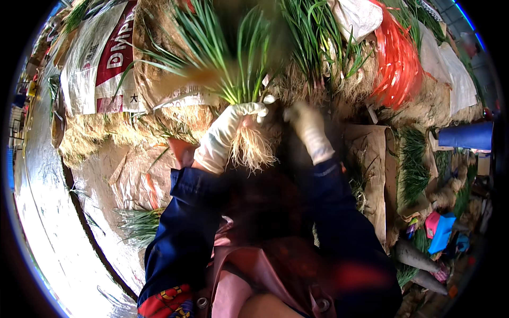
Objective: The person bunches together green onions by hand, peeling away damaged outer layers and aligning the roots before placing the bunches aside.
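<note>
My left hand [225, 130], in a whitish glove, is closed round the base of a bunch of scallions [241, 58]. Its long green leaves fan up and away from me, and pale stringy roots [252, 146] hang down below my fingers. A short way to the right is my right hand [307, 127], also gloved, raised apart from the bunch. Its fingers look bent toward the left, but motion and shadow smear them, so I cannot make out whether they hold anything. Just beyond it lie more scallions [313, 47] with roots toward me.
A printed white and dark red sack [98, 69] covers rooted bundles at the left. Red plastic strands [397, 58] hang over bundles at the right. A brown sheet [366, 175] stands beside my right arm. Farther right are a blue roll [464, 136] and a blue-and-pink object [441, 233].
</note>
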Available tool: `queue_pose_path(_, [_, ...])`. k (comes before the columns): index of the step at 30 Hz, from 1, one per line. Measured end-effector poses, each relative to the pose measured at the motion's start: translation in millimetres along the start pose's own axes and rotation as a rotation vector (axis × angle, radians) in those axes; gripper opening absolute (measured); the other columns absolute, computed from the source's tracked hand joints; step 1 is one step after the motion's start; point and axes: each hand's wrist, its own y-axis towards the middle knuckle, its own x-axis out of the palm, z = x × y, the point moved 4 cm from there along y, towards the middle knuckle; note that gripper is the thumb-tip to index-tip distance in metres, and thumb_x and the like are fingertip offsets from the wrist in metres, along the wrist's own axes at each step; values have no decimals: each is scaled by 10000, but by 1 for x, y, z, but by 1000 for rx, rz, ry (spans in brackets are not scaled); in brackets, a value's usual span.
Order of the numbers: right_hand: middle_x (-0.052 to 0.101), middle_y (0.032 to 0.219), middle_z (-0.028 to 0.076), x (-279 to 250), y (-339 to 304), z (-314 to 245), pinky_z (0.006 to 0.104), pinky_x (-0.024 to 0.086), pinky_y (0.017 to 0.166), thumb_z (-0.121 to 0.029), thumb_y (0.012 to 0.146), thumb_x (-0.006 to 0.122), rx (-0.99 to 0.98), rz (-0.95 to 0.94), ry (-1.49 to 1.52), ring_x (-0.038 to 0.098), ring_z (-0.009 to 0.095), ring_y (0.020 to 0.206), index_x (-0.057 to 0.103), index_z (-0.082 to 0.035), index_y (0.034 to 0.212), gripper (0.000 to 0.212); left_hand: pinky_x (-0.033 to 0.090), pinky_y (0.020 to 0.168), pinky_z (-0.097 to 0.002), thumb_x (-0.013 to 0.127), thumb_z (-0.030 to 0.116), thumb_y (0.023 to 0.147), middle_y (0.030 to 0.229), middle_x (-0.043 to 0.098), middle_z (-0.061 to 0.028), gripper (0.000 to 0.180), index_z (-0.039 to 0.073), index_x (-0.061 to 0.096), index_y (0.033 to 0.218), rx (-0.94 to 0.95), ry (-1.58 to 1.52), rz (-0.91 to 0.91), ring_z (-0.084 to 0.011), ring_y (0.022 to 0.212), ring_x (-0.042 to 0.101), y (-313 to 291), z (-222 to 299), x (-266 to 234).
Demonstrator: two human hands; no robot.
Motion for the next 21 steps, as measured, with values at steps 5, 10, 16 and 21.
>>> queue_pose_path(5, [642, 798, 110, -27, -12, -1, 339, 482, 713, -283, 763, 691, 60, 9, -1, 612, 252, 782, 630, -108, 849, 204, 423, 596, -204, 601, 130, 818, 781, 614, -25, 293, -16, 597, 1071, -24, -154, -40, -118, 703, 566, -3, -1, 0])
queue_pose_path(10, [654, 815, 122, -30, 17, 14, 292, 480, 694, -282, 795, 671, 100, -147, 24, 621, 201, 741, 630, -40, 926, 278, 465, 620, -226, 614, 79, 805, 917, 645, -79, 298, -36, 590, 1078, -38, -239, 91, -137, 758, 587, 2, -2, 14])
queue_pose_path(16, [629, 699, 41, -9, -9, -32, 291, 469, 601, -281, 820, 660, 29, -159, 431, 599, 137, 647, 613, -69, 802, 218, 473, 674, -299, 554, 115, 842, 867, 626, -128, 272, -55, 592, 1051, -113, -278, -115, -207, 782, 585, 2, -14, 15])
queue_pose_path(21, [602, 712, 16, -18, 25, -40, 249, 464, 621, -315, 810, 673, 268, -189, 839, 543, 124, 639, 620, -53, 895, 281, 468, 696, -278, 588, 98, 814, 801, 625, -107, 251, -57, 606, 1010, -33, -351, -10, -179, 689, 575, 9, -20, 22])
